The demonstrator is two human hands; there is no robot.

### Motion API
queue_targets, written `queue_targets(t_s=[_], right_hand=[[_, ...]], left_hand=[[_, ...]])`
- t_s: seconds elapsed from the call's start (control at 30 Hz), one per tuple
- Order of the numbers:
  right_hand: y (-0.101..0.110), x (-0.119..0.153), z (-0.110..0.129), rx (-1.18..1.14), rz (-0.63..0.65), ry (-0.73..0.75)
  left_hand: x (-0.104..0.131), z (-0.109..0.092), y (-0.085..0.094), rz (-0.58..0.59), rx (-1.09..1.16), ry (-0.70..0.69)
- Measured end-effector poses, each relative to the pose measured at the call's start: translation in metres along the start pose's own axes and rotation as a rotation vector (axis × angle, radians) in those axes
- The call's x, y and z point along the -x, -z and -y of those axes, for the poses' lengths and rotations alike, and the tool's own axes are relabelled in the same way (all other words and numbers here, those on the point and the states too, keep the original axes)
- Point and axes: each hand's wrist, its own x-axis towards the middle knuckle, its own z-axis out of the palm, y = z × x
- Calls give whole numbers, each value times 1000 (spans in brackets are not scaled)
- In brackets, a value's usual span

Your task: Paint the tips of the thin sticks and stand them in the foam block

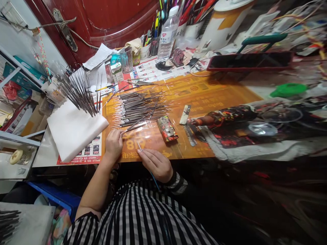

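Observation:
My left hand (114, 144) is closed at the near edge of the pile, its fingertips pinching the end of a slim dark rod (134, 126). That rod reaches away to the right over a pile of similar dark rods (139, 107) with thin pale ends. To the right, my right hand (157, 165) is closed around a thin paintbrush (155, 182) with a blue handle. Its fine tip points away from me, above the orange sheet and apart from the rod. Beyond my right hand lies a small paint-spattered block (167, 129) with a worn metal piece on top.
At left, a white foam block (76, 131) holds several upright dark rods (78, 90). An orange printed sheet (184, 149) covers the table. A water bottle (168, 35) and pen cups stand behind. Paint-stained tools and a cloth (224, 153) lie right, below a green-handled lamp-like object (250, 61).

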Motion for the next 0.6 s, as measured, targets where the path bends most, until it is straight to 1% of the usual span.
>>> queue_targets(t_s=[0.27, 0.43, 0.53, 0.6], right_hand=[[1, -1, 1, 19, 13, 6], [0, -1, 0, 9, 6, 0], [0, -4, 3, -40, -16, -33], [4, -8, 6, -99, -37, -76]], left_hand=[[0, 1, 1, 13, 16, 23], [-1, 1, 2, 12, 3, 7], [-2, 1, 3, 8, -10, 2], [-3, 0, 5, 8, -8, -4]])
